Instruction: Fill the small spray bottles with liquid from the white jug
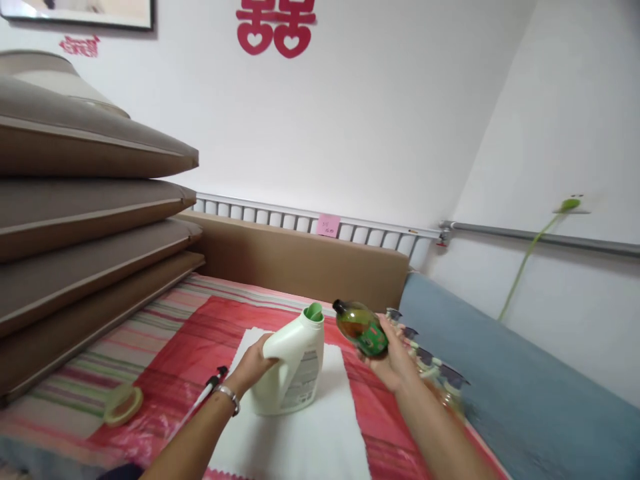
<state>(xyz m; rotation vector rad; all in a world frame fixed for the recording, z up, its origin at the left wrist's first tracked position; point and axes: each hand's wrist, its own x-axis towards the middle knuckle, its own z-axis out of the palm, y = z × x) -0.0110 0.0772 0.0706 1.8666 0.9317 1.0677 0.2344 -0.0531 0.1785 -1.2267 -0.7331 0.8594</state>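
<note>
- Frame centre: left grip (256, 363) wraps jug (305, 373) by its handle; likely stiff, hefty.
- Rightward: right grip (387, 363) cradles bottle (361, 328); probably slippery, best held mid-body.

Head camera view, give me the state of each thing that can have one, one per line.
White, green-spouted plastic jug: uncapped, left hand gripping its handle.
Olive, green-labelled see-through bottle: tilted, held by right hand; can't tell whether it's capped.
Black-and-white pump: lying down, unheld.
Scalloped white cloth: spread out.
Grey-brown padded cushions: stacked.
</note>
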